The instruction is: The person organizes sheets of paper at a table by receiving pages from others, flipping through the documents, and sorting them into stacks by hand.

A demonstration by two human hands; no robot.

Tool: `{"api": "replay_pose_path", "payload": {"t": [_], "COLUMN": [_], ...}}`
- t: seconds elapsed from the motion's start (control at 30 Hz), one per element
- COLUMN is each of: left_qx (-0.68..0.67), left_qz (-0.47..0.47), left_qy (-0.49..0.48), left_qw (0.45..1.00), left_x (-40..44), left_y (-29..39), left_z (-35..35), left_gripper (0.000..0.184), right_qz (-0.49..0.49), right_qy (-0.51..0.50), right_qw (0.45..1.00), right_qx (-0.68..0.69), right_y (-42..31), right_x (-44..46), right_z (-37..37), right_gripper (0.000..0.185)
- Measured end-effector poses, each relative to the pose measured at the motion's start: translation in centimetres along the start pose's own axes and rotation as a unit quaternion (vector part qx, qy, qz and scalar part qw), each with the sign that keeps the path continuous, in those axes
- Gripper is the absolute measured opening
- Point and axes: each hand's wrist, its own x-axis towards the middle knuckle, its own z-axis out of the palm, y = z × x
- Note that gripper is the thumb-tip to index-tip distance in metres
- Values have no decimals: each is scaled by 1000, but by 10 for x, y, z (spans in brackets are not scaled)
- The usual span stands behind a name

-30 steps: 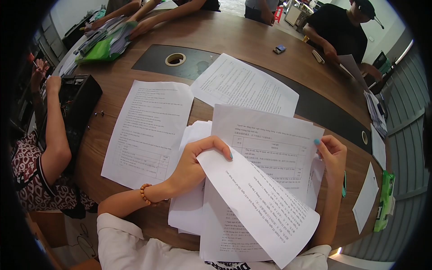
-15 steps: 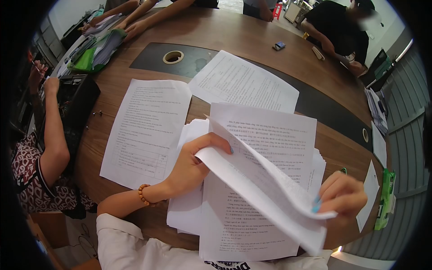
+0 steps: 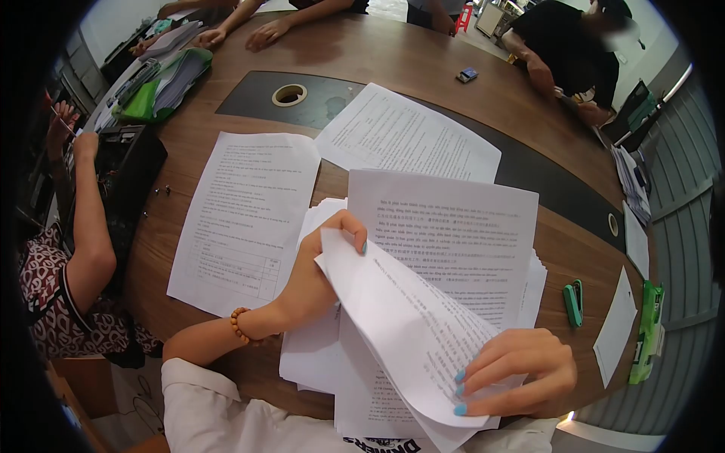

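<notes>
My left hand [image 3: 321,260] is closed on the upper left of several folded-over printed sheets [image 3: 408,325], its index finger on top. My right hand [image 3: 521,370], fingers apart, rests its fingertips on the lower right of these sheets; blue polish shows on the nails. The folded part curls down towards me. Behind it a printed page [image 3: 453,226] lies face up, on top of a stack of white paper [image 3: 310,355]. Another printed sheet [image 3: 242,219] lies to the left, and one more [image 3: 411,136] lies beyond the stack.
A green stapler [image 3: 574,303] and a white sheet [image 3: 615,328] lie to my right, with a green package [image 3: 647,332] at the table edge. A green folder of papers [image 3: 166,87] lies at the far left. A person's arm [image 3: 91,219] is at left; other people stand across the table [image 3: 362,53].
My right hand has moved left and down, from pinching the sheets' edge to resting on them. The sheets have folded towards me, and the stapler has come into view.
</notes>
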Motion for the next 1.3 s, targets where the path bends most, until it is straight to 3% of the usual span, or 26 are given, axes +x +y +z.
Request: {"api": "replay_pose_path", "payload": {"t": [0.13,0.23,0.27,0.3,0.37,0.43,0.57,0.67,0.73,0.77,0.83,0.87,0.97,1.07,1.2,1.23,1.27,1.3], "left_qx": [-51,-101,-96,-92,-86,-78,-80,-89,-90,-84,-81,-70,-65,-71,-79,-75,-51,-27], "left_qz": [-21,-63,-61,-58,-55,-55,-55,-62,-67,-62,-58,-69,-72,-55,-46,-47,-42,-36], "left_qy": [-36,-43,-42,-41,-41,-38,-39,-39,-41,-41,-39,-45,-52,-58,-70,-71,-68,-67], "left_qw": [998,992,993,993,994,995,995,993,993,994,994,994,994,994,993,994,995,997], "left_x": [0,-1,-1,-1,-1,0,0,-1,0,0,-2,-2,-1,-1,-1,-1,-1,-1], "left_y": [0,1,1,1,0,0,-3,0,1,0,-1,-1,3,2,1,2,3,4], "left_z": [-2,1,1,2,2,0,-1,2,2,2,0,0,0,2,3,4,3,3], "left_gripper": [10,6,5,4,3,3,1,1,1,0,0,0,1,2,4,4,4,5], "right_qz": [-130,-9,140,266,289,325,352,273,290,290,371,293,352,296,156,140,119,110], "right_qy": [-47,278,352,277,139,135,104,71,126,125,212,245,285,291,201,160,132,45], "right_qw": [966,914,926,913,876,831,823,821,880,880,891,917,892,909,930,930,920,891], "right_qx": [219,295,-3,-139,-359,-430,-433,-497,-354,-354,-154,-117,-3,-38,-265,-299,-349,-439], "right_y": [38,107,114,146,205,248,254,251,245,237,224,235,176,148,101,95,46,36], "right_x": [-7,-20,-1,0,-12,-19,-7,-5,3,10,28,27,66,115,204,232,247,267], "right_z": [-50,-109,-117,-133,-137,-125,-104,-105,-107,-112,-128,-137,-143,-148,-110,-93,-57,-33], "right_gripper": [22,26,26,31,39,44,44,42,34,34,36,42,49,51,42,42,21,28]}}
